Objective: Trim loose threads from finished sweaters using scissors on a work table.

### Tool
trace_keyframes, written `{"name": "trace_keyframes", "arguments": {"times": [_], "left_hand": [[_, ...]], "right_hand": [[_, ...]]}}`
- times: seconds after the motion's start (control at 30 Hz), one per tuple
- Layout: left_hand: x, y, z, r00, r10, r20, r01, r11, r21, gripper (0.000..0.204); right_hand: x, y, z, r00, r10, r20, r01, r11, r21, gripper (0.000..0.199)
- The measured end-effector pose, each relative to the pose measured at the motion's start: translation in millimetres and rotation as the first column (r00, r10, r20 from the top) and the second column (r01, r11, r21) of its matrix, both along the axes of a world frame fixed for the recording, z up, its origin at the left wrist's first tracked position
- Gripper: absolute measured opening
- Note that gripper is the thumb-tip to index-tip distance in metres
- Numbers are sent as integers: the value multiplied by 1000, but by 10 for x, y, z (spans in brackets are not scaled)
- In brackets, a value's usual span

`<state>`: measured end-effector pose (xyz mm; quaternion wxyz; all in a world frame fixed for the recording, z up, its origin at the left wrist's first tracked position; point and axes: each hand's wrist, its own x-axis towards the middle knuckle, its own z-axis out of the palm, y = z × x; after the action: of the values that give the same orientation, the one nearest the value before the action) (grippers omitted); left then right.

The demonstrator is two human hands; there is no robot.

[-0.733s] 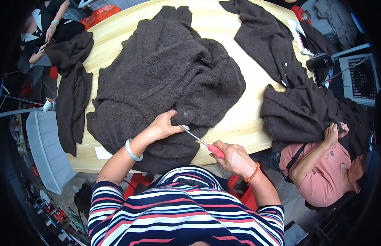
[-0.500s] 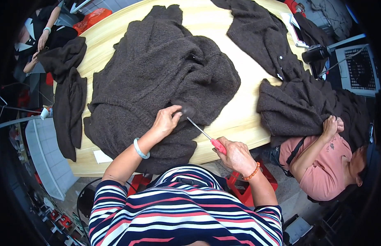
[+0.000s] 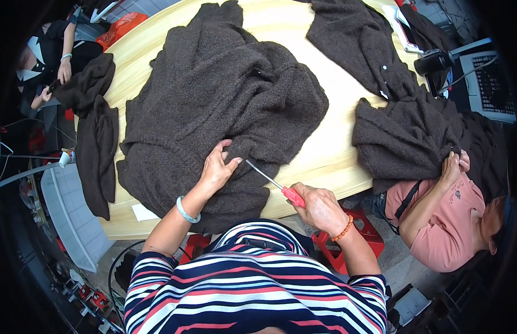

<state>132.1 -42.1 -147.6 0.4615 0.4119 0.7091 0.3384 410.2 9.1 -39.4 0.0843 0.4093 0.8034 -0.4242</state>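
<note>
Tool (image 3: 289,193) is slanting on its long axis, its thin tip pointing forward and leftward from the right hand (image 3: 319,210), which is gripping the red handle. That tip is ending just beside the thumb of the left hand (image 3: 218,168), whose thumb and fingers are standing apart over the brown garment (image 3: 214,100). Rightward of the right hand, a pink shirt (image 3: 442,228) is bearing dark print. Far beyond the left hand, a red bag (image 3: 124,29) is hiding any contents.

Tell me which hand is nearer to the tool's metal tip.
Left. The left hand is just left of the metal tip; the right hand grips the handle, farther away.
</note>
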Motion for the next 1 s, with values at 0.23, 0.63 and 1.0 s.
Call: {"name": "trace_keyframes", "arguments": {"times": [0.23,0.63,1.0], "left_hand": [[93,188,-15,968,61,244,-64,998,4,11],[109,31,5,886,-403,-229,328,895,-303,26],[607,540,-83,394,-455,-798,652,751,-106,51]], "right_hand": [[8,7,-10,997,-74,-25,75,997,26,23],[190,-35,-23,998,20,66,-18,999,-30,22],[519,-88,-91,990,-140,-8,141,990,32,17]]}}
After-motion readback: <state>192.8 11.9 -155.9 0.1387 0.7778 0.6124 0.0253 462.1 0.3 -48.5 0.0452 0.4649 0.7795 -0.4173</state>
